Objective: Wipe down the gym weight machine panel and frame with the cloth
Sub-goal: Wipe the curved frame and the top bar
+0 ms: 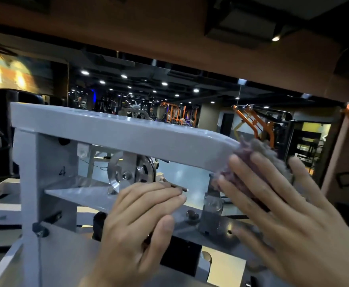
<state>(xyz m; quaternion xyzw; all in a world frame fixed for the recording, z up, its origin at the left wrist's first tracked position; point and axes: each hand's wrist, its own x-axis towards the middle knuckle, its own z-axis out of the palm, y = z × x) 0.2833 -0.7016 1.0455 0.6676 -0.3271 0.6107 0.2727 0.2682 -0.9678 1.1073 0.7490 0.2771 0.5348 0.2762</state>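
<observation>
A pale grey painted steel frame (pixel 115 129) of a weight machine is filling the middle of the head view, its broad top beam running from the upper left down to a rounded right end. The right hand (pixel 289 208) is spreading its fingers nearly straight and pressing a fuzzy grey and purple cloth (pixel 258 162) flat against that rounded end, so the cloth is lying between palm and metal. The left hand (pixel 140 216) is hovering lower, in front of the frame's lower crossbar, its fingers extended and close together; whether it is holding anything I cannot tell. Under the beam a shiny round metal pulley wheel (pixel 132 172) is sitting in its bracket, and a handwritten "4" is showing on the grey upright post (pixel 51 168) at left. Beyond the frame a dim gym hall is stretching away, with rows of small round ceiling lights (pixel 124 76) glowing on a dark ceiling, orange steel exercise racks (pixel 254 121) standing at the back right, and a glossy pale floor (pixel 179 172) reflecting light.
</observation>
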